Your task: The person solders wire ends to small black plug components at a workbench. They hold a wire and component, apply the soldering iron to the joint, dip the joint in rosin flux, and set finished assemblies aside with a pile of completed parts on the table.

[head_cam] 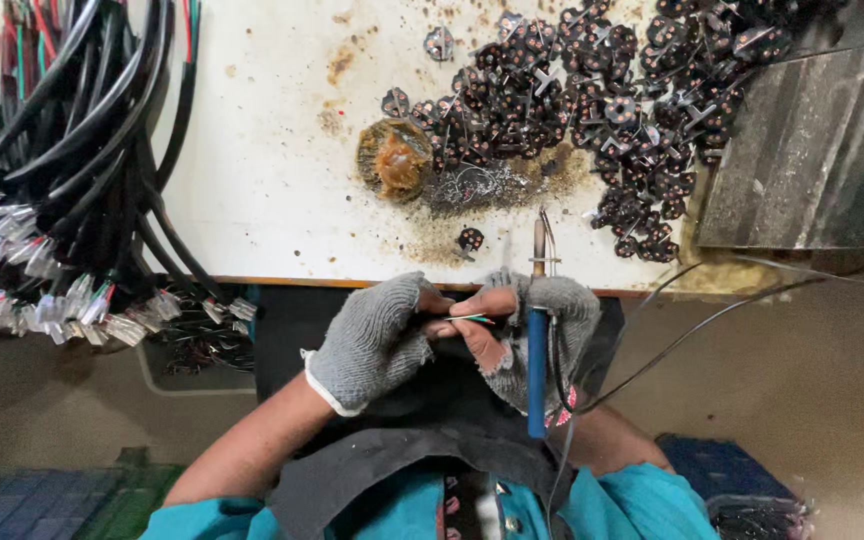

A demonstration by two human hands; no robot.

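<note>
Head view: your right hand [542,335] grips the blue-handled soldering iron [537,330] while pinching a thin green wire [472,318] with your left hand [377,340], fingers closed, just off the bench edge [352,281]. Iron's tip sits near your bare fingertips; a slip risks a burn.

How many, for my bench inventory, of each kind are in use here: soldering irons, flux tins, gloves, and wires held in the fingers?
Soldering iron: 1
Flux tin: 1
Grey gloves: 2, left glove and right glove
Thin green wire: 1
Total: 5
</note>
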